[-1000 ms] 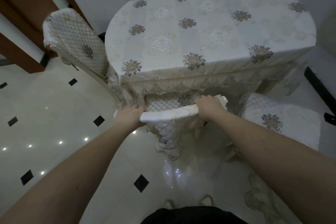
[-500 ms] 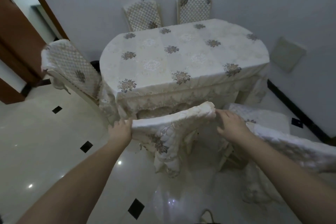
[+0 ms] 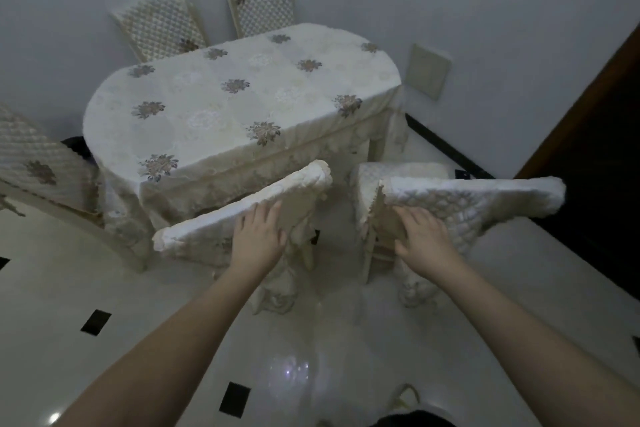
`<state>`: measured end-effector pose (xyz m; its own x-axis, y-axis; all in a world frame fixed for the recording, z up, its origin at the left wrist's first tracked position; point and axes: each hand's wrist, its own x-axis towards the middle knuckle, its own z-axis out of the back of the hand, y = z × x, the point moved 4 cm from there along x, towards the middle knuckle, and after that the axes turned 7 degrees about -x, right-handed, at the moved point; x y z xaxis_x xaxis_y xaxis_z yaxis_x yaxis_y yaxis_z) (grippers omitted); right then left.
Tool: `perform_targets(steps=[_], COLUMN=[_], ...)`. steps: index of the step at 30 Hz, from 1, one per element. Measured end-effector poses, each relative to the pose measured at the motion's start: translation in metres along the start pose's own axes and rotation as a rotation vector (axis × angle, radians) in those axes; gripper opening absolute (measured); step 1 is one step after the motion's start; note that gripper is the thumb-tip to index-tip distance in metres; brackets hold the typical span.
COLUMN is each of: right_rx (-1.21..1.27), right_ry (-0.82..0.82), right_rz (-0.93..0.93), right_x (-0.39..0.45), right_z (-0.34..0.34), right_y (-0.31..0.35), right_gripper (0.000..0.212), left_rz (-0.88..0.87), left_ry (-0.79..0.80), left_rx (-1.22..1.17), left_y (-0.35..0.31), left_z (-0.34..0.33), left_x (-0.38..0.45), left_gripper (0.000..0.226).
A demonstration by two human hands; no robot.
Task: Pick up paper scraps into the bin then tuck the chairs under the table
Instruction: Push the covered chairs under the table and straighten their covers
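While the left hand (image 3: 258,239) lies flat, fingers spread, against the tucked chair (image 3: 242,215) at the table (image 3: 214,107), the right hand (image 3: 420,236) presses likewise on the untucked chair (image 3: 474,198) beside it, apparently positioned to push it under.

I can't see the pushed-in chair's (image 3: 242,215) seat under the tablecloth (image 3: 221,107); the left-side chair (image 3: 38,163) is cut by the frame edge.
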<state>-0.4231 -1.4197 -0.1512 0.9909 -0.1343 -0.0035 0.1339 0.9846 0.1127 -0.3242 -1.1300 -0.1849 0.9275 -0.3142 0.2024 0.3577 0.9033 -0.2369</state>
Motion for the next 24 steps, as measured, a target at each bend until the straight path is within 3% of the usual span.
perform_targets(steps=[7,15,19,24], right_rx=[0.035,0.02,0.026,0.028], right_ry=[-0.013,-0.062,-0.074,-0.044], right_rz=[-0.106,-0.162,-0.186,-0.183], right_x=[-0.016,-0.043,-0.041,-0.023], right_z=[0.014,0.033,0.037,0.033], right_y=[-0.068,-0.189,-0.242,-0.279], right_gripper=[0.067,0.066,0.067,0.069], left_rz=[-0.187,-0.364,-0.336,-0.291], left_ry=[0.056,0.138,0.187,0.215], left_rx=[0.0,-0.003,0.009,0.044], left_y=[-0.102,-0.246,-0.291,-0.303], left_z=[-0.02,-0.065,-0.087,-0.101], left_x=[0.019,0.052,0.069,0.085], left_gripper=[0.065,0.068,0.077,0.087])
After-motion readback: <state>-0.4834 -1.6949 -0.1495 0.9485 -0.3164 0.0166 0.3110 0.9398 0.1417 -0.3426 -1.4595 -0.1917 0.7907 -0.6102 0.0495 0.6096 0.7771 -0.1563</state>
